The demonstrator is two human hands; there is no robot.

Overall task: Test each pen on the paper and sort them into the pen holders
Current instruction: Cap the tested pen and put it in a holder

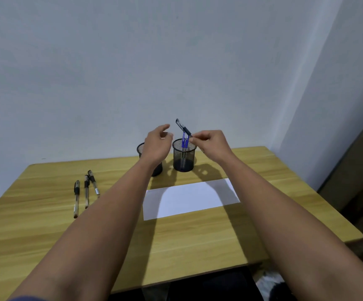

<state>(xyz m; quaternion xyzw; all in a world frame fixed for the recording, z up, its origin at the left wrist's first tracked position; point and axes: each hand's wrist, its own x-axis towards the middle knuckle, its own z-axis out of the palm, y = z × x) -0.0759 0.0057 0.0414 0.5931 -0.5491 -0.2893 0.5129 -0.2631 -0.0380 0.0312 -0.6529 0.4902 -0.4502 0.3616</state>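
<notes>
While both forearms reach forward over the wooden table [46, 235], the right hand [211, 144] pinches a black pen [183, 127] between thumb and fingertips, its fingers curled around the lower barrel; the pen is tilted, its capped end pointing up and to the left, and it is held above the rim of the right pen holder [183, 158]; whether the pen touches that rim cannot be told; the right pen holder is a black mesh cup standing upright near the far edge of the table, and it contains blue pens [185, 141] standing on end, their exact number unclear; the left hand [156, 144] hovers with fingers loosely spread and relaxed, gripping nothing, in front of the left pen holder [141, 148]; that holder, also black mesh, is largely hidden behind the hand and wrist, and its contents cannot be seen; a white sheet of paper [189, 198] lies flat on the table nearer the person than the holders, apart from both; no pen marks can be made out on it; three dark pens [86, 191] lie side by side on the table well to the left of the paper, roughly parallel, untouched by either hand
</notes>
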